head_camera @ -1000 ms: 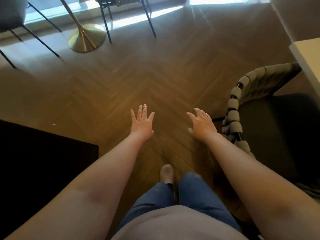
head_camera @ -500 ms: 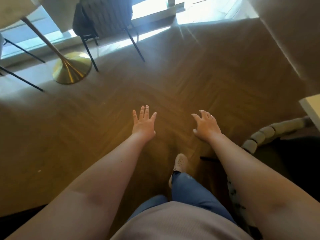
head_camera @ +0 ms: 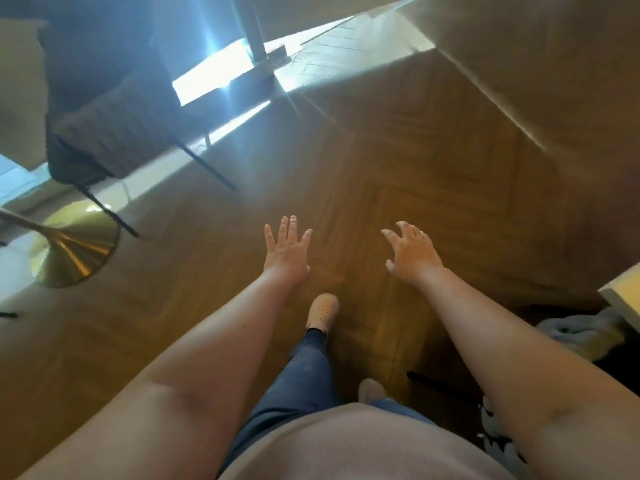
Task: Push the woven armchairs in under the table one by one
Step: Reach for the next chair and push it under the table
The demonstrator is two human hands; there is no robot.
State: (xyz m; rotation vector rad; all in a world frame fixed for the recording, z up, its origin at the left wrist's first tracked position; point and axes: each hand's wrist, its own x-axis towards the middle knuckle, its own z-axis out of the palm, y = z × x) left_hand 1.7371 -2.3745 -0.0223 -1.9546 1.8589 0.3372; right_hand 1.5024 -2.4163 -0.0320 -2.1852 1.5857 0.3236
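Spreading across the room lay a herringbone wood floor (head_camera: 398,161), sunlit at its far edge. Leftmost stood a flared brass table base (head_camera: 72,251) beside a dark woven armchair (head_camera: 114,133) on thin black legs. The left hand (head_camera: 285,251) hovered flat, splayed, empty; the right hand (head_camera: 412,254) hung half-curled, empty. A grey rope-woven armchair (head_camera: 581,327) sat far right, by a pale table corner (head_camera: 623,299).

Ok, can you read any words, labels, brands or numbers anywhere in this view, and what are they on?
None: no word, number or logo can be read in this view.
Far chair: blurred by motion and glare, no label visible.
Gold base, shoe, armchair, table: no marks show.
The left hand and right hand hold nothing printed.
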